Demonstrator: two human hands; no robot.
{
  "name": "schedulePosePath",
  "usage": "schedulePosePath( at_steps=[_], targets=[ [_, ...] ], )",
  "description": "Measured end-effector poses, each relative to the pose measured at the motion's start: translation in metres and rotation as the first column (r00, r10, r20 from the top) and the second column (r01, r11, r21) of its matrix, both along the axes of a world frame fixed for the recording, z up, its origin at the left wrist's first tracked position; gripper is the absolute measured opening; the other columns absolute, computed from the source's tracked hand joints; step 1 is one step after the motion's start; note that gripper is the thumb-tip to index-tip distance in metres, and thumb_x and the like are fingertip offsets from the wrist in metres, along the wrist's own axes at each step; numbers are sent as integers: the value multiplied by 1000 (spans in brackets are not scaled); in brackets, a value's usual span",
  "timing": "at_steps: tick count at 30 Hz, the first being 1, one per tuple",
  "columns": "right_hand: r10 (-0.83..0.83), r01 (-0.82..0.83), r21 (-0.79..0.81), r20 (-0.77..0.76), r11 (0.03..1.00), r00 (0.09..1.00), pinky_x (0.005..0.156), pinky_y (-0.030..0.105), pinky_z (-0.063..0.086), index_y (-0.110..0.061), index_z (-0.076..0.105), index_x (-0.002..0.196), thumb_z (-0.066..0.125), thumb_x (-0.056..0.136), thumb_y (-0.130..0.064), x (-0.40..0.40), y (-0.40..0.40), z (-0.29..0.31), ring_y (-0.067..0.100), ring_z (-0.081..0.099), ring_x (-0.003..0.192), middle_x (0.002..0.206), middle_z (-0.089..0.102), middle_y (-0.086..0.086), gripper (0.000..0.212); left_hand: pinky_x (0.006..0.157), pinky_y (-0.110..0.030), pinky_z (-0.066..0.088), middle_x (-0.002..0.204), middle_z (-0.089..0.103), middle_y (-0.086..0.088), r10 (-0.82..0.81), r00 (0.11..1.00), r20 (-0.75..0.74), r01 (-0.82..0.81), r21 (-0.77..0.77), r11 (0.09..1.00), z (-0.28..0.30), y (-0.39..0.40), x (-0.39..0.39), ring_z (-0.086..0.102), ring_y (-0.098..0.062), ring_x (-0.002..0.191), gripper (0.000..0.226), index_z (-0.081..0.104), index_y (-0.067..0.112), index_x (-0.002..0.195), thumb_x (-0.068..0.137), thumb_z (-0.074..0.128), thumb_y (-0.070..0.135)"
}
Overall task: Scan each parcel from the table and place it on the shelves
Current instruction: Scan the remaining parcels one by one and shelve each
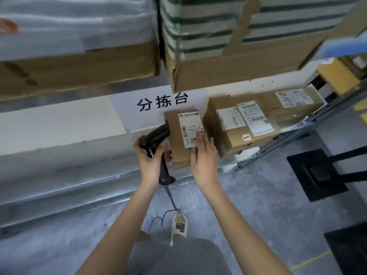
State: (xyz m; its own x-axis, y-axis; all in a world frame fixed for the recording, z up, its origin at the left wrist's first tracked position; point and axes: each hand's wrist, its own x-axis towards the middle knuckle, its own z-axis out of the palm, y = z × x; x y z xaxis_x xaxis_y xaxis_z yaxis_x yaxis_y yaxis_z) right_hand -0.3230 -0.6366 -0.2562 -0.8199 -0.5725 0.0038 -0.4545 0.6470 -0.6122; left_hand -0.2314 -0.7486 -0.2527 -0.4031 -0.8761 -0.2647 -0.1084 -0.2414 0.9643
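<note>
So our left hand [148, 155] grips the scanner [158, 141] while our right hand [202, 153] rests flat-fingered on the small parcel [179, 139] just left of two stacked parcels [244, 124] (scanned or not, unclear), none shelved yet.

the parcel label [191, 129] print is too blurred to read — upper boxes [234, 46] cut off by the top edge.
</note>
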Motion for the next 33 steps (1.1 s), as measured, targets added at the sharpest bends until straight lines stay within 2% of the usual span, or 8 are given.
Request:
schedulePosePath(
  at_steps=[4,7,10,14,22,26,30,33],
  targets=[
    [162,-131,170,-183,977,970,123,51,-8,-15,28,158,40,107,-38,0,7,-8,32,9,155,166,20,12,58,88,-39,60,132,54,-23,20,998,-64,-15,81,997,2,10,-19,69,-26,108,45,35,23,129,98,64,6],
    [237,-177,272,-205,946,950,123,49,-10,-16,26,159,35,104,-51,-5,9,-12,30,7,156,166,19,12,66,106,-58,48,140,49,-24,-6,999,-53,12,103,995,2,17,-29,56,-43,126,46,35,20,130,98,65,6],
    [220,-140,307,-245,941,944,126,49,2,-14,31,157,25,102,-52,-10,13,-14,32,15,154,164,26,14,67,104,-62,49,141,48,-27,-20,997,-71,29,132,991,2,21,-36,54,-49,126,46,35,23,130,98,64,6],
    [187,-93,326,-271,941,944,125,53,12,-12,36,155,24,102,-49,-10,12,-14,35,22,152,161,32,15,66,87,-49,61,141,46,-25,-43,991,-124,57,113,992,9,25,-35,57,-49,123,44,37,23,127,98,62,2],
    [149,-59,387,-205,920,967,121,55,-12,-19,10,162,28,105,-54,-2,5,4,30,-5,156,169,4,6,69,75,-42,62,111,61,-15,6,976,-219,12,81,997,31,-16,38,66,-43,84,46,38,29,123,98,61,-3],
    [302,-216,324,-243,921,922,120,51,-13,-21,9,162,32,104,-53,52,-41,32,29,-5,156,169,4,6,70,84,-56,61,123,57,-12,137,968,-211,-144,-19,989,47,-38,112,69,-40,91,50,39,29,128,98,62,-3],
    [452,-393,253,-242,884,859,124,49,-4,-25,8,162,34,105,-51,142,-99,55,24,-3,156,170,0,0,68,60,-38,62,129,61,-10,219,962,-164,-241,-131,962,58,-55,201,75,-32,74,51,41,45,122,98,66,7],
    [552,-515,203,-233,833,801,124,47,-3,-25,9,162,35,105,-49,212,-129,63,23,-2,156,170,2,-1,67,50,-30,58,106,71,9,335,931,-147,-360,-216,907,67,-64,276,71,-24,58,54,43,51,118,96,68,9]
  ],
)
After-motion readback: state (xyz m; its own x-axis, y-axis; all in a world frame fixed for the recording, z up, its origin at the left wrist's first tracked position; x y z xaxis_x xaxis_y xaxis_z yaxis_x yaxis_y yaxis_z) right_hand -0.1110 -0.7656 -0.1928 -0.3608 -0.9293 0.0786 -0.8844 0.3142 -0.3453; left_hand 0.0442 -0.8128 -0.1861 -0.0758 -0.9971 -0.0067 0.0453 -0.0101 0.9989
